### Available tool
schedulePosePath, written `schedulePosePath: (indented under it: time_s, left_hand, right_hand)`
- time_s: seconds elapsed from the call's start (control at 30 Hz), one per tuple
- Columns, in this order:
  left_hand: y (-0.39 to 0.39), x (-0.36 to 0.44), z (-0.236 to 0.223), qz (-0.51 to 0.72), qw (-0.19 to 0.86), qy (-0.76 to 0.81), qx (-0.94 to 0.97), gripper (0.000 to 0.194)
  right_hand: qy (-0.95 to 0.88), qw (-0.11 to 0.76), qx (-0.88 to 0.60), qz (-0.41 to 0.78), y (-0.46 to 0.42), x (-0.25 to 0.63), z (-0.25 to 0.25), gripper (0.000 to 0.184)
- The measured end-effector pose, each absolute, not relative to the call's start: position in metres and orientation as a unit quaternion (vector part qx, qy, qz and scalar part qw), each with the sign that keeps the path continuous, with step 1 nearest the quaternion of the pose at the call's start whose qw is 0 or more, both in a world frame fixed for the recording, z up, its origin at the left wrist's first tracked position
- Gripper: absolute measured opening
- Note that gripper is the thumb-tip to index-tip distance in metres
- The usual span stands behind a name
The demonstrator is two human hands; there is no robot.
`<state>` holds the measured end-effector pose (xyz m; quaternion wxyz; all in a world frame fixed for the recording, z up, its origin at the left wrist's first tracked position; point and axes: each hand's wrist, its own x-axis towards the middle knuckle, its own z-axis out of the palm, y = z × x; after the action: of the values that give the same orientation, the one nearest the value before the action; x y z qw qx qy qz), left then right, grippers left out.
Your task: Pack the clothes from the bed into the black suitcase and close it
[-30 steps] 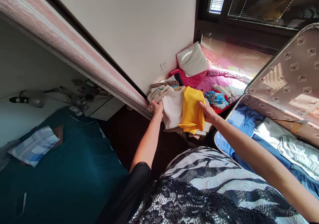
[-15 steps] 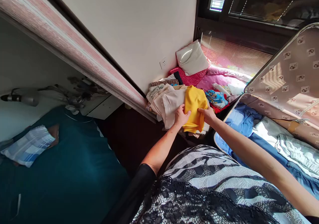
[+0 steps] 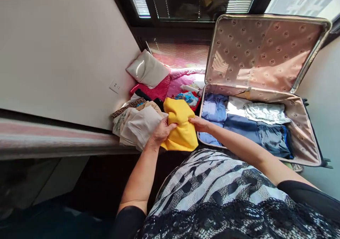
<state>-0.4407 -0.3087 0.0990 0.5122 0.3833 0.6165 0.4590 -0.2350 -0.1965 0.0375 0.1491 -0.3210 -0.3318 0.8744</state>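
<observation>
A bright yellow folded piece of clothing point(image 3: 180, 125) hangs between my two hands, in front of my body. My left hand point(image 3: 162, 129) grips its left side, the thumb lying on top. On the opposite side my right hand point(image 3: 199, 123) pinches the edge. Its exact kind of garment cannot be made out. Just left of it lies a pile of beige and cream clothes point(image 3: 140, 125), partly behind my left hand. An open suitcase point(image 3: 309, 132) stands to the right, with folded blue, white, grey and navy clothes point(image 3: 241, 127) inside.
A white cushion point(image 3: 148, 68) rests on pink bedding point(image 3: 182, 84) by the window blinds. Blue patterned and red cloth point(image 3: 188, 98) lies between the piles and the suitcase. The suitcase lid point(image 3: 255, 51) leans up toward the window. A wall with a socket point(image 3: 114, 86) is at left.
My view has turned right, bringing the whole suitcase into sight and most of the teal bed out. The yellow garment, still in both hands, has come away from the beige pile toward me.
</observation>
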Motion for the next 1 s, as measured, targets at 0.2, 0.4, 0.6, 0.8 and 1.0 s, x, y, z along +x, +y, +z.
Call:
schedulePosePath:
  time_s: [0.2,0.4,0.6,0.8,1.0]
  left_hand:
    - [-0.277,-0.400,0.102,0.343,0.675,0.527,0.385,0.062]
    - [-0.235,-0.329,0.070,0.276,0.739,0.447,0.422,0.104]
    - [-0.200,-0.237,0.023,0.180,0.763,0.451,0.426,0.056]
    - [-0.174,-0.100,-0.010,0.187,0.772,0.420,0.439,0.035]
    - [-0.194,0.023,-0.038,0.083,0.800,0.390,0.448,0.046]
  right_hand:
    - [-0.234,0.242,-0.316,0.887,-0.200,-0.145,0.041,0.053]
    - [-0.202,0.389,-0.384,0.812,-0.199,-0.072,0.053,0.047]
    - [-0.182,0.505,-0.458,0.708,-0.183,0.026,0.061,0.046]
    - [-0.228,0.518,-0.547,0.617,-0.168,0.157,0.077,0.043]
    - [-0.263,0.418,-0.616,0.614,-0.157,0.273,0.047,0.031]
